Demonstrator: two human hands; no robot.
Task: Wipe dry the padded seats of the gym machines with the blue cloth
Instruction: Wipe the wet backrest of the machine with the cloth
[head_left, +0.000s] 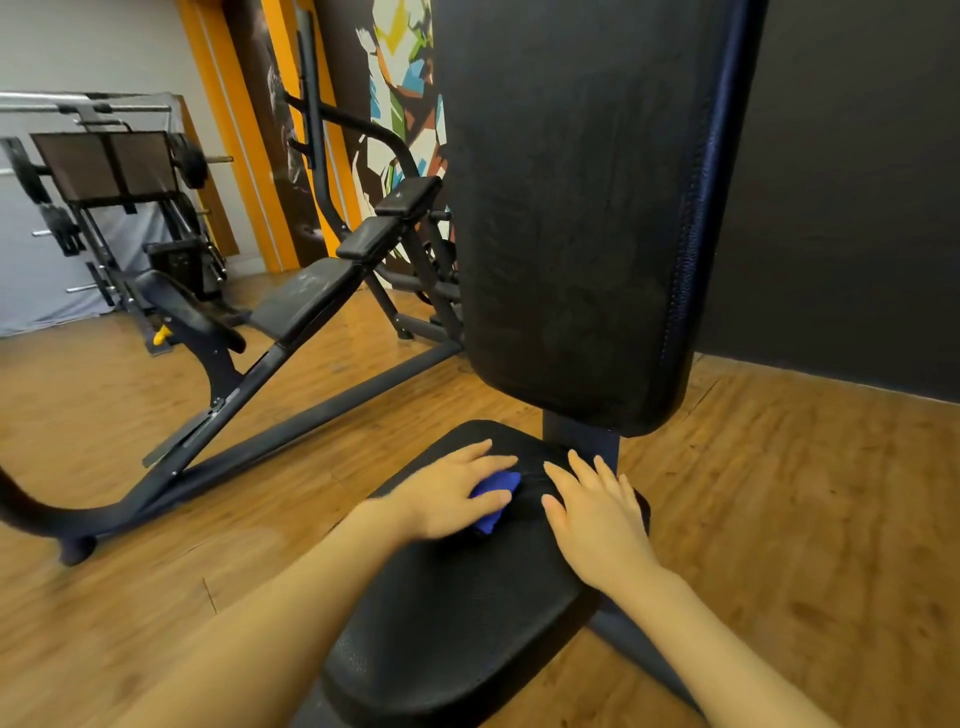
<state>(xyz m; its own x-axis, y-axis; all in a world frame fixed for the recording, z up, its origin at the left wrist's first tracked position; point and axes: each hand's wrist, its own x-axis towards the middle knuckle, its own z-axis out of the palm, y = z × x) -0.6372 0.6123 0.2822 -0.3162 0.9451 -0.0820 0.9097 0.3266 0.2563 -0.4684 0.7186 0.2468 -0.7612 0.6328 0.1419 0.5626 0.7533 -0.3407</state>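
Note:
A black padded seat (457, 613) lies directly below me, with a tall black padded backrest (576, 218) rising behind it. My left hand (452, 493) presses a bunched blue cloth (493, 496) onto the far part of the seat; most of the cloth is hidden under the palm and fingers. My right hand (597, 514) rests flat on the seat just right of the cloth, fingers straight and spread, holding nothing.
A second black machine with an inclined padded bench (306, 299) and small pads stands to the left on the wooden floor (779, 519). Its steel frame bars (291, 415) run across the floor. A weight rack (109, 176) stands far left, and a dark wall (857, 182) is on the right.

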